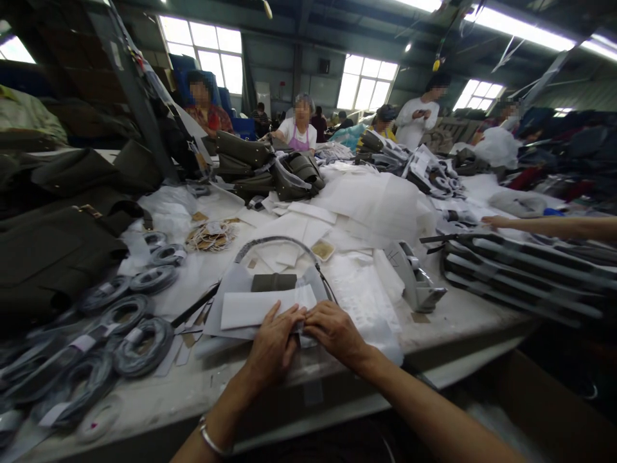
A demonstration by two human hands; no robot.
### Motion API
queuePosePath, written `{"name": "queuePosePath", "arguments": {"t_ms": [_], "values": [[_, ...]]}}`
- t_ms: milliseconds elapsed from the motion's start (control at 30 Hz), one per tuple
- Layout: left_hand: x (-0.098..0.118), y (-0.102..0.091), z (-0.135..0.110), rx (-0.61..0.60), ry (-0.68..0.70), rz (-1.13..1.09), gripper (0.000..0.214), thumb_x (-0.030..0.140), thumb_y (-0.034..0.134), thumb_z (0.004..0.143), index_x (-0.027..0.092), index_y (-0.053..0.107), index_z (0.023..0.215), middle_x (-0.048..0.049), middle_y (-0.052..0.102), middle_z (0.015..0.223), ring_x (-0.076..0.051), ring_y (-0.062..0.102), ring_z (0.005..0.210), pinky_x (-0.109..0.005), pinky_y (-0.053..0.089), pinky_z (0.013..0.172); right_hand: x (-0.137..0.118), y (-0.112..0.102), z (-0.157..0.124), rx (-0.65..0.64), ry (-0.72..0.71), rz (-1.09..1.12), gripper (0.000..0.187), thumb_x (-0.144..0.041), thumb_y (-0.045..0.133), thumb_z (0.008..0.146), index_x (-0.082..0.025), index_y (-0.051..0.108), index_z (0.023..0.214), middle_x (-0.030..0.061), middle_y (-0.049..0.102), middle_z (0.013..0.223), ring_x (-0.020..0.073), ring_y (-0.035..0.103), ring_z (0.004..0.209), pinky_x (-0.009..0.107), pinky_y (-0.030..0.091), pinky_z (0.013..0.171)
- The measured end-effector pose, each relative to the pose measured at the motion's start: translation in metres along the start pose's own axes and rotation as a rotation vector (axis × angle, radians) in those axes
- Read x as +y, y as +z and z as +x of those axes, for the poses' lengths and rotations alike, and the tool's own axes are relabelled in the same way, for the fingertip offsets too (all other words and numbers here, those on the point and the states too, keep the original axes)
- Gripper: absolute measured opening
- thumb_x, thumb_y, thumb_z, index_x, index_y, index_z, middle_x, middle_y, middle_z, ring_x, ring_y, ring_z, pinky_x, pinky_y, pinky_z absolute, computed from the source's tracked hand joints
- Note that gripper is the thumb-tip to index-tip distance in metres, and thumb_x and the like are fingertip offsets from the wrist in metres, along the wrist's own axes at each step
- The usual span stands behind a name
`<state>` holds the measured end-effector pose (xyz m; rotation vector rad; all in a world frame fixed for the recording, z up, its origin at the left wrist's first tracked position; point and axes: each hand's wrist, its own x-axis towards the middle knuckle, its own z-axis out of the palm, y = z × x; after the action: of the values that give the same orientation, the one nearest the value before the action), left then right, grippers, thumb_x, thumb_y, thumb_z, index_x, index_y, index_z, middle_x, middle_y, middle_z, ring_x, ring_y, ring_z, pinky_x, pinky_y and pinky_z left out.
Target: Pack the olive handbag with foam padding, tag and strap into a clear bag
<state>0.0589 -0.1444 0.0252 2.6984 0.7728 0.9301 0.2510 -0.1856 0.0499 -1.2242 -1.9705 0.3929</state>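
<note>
A: Place type?
B: Factory workshop, handling bags.
A: Evidence?
B: Dark bags (53, 257) heaped on a crowded worktable (450, 325), wrapped coils (164, 341) in bulk, several co-workers (418, 121) beyond, one in a purple apron (299, 140).
A: Building?
B: Industrial hall: strip lights (523, 29) overhead, metal roof beams (303, 18), big paned windows (367, 83).

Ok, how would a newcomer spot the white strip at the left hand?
On the cluttered worktable, find the left hand near the front edge. Partly under it, just in front of a dark olive piece, lies the oblong white strip. Unlike the loose white sheets farther back, it has fingers resting on it.
</note>
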Motion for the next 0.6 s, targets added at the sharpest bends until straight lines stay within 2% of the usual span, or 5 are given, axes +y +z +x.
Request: {"name": "queuePosePath", "arguments": {"t_ms": [167, 333, 433, 500, 600], "values": [[0.001, -0.008, 0.004, -0.028, -0.043, -0.128, 0.024, 0.02, 0.048, 0.094, 0.023, 0.058, 0.115, -0.0048, 0.071, 0.115, -0.02, 0.064, 0.114, -0.053, 0.037, 0.113, 0.002, 0.007, -0.01, 0.074, -0.006, 0.025, 0.017, -0.026, 0.062, 0.09, -0.025, 0.074, 0.103, 0.0074, 0.073, 0.098, 0.0231, 0.063, 0.098, 0.043, 0.045, 0.097], [0.003, 0.004, 0.006, 0.071, 0.009, -0.012, 0.019, 0.02, 0.047, 0.096, 0.022, 0.063, 0.106, -0.0056, 0.074, 0.107, -0.019, 0.067, 0.107, -0.05, 0.042, 0.109, -0.004, -0.016, -0.03, 0.074, -0.077, 0.028, 0.03, -0.016, 0.058, 0.091, -0.028, 0.069, 0.115, 0.0055, 0.073, 0.107, 0.0227, 0.061, 0.112, 0.048, 0.038, 0.109], [0.003, 0.007, 0.005, 0.104, 0.024, 0.001, 0.02, 0.017, 0.046, 0.096, 0.022, 0.064, 0.103, -0.0037, 0.075, 0.105, -0.017, 0.068, 0.106, -0.048, 0.042, 0.11, -0.01, -0.028, -0.057, -0.096, -0.146, -0.04, 0.036, -0.017, 0.061, 0.089, -0.026, 0.065, 0.123, 0.0069, 0.072, 0.108, 0.0222, 0.061, 0.112, 0.043, 0.041, 0.107], [0.004, 0.008, 0.004, 0.106, 0.026, 0.011, 0.021, 0.015, 0.046, 0.096, 0.022, 0.065, 0.102, -0.0038, 0.075, 0.105, -0.017, 0.067, 0.107, -0.047, 0.041, 0.11, -0.011, -0.024, -0.075, -0.265, -0.173, -0.078, 0.049, -0.021, 0.066, 0.086, -0.026, 0.057, 0.133, 0.0093, 0.067, 0.122, 0.0258, 0.056, 0.121, 0.045, 0.039, 0.11], [0.004, 0.009, 0.003, 0.116, 0.028, 0.033, 0.024, 0.014, 0.043, 0.096, 0.022, 0.065, 0.103, -0.0042, 0.075, 0.106, -0.017, 0.066, 0.109, -0.046, 0.041, 0.11, -0.006, -0.004, -0.087, -0.293, -0.162, -0.124, 0.054, -0.017, 0.061, 0.087, -0.028, 0.051, 0.139, 0.0097, 0.06, 0.135, 0.0282, 0.05, 0.129, 0.05, 0.033, 0.112]]}}
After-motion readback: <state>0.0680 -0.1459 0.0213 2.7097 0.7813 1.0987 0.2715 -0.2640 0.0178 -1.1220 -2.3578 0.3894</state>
